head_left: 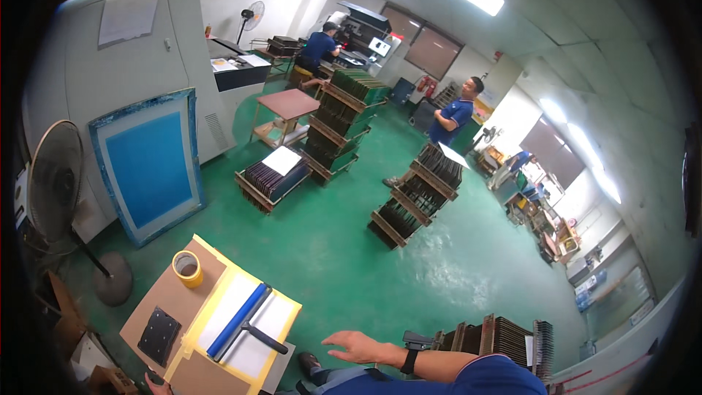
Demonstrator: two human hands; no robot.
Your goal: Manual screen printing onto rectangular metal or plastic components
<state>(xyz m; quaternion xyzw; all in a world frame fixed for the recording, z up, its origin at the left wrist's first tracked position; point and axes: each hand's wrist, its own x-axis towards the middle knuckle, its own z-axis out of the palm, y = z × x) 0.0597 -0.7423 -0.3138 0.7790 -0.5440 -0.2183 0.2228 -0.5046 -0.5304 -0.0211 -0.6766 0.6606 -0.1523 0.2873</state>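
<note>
Toward seven o'clock, the blue roller (240, 320) is laid on the board (150, 294). The right hand (349, 347) is held open, empty; the left hand's (159, 387) grip cannot be told, being mostly cropped. If the board were tipped, the roller could be spilled.

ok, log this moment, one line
left hand: at brown board edge, grip unclear | right hand: open, empty | blue roller: on white panel

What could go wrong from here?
If the brown board tilted, the yellow tape roll near its far corner might slide off. The blue roller, its handle reaching the board's right edge, might get knocked by the open right hand. The left hand barely shows at the board's lower edge; a weak hold could let the board shift.
</note>
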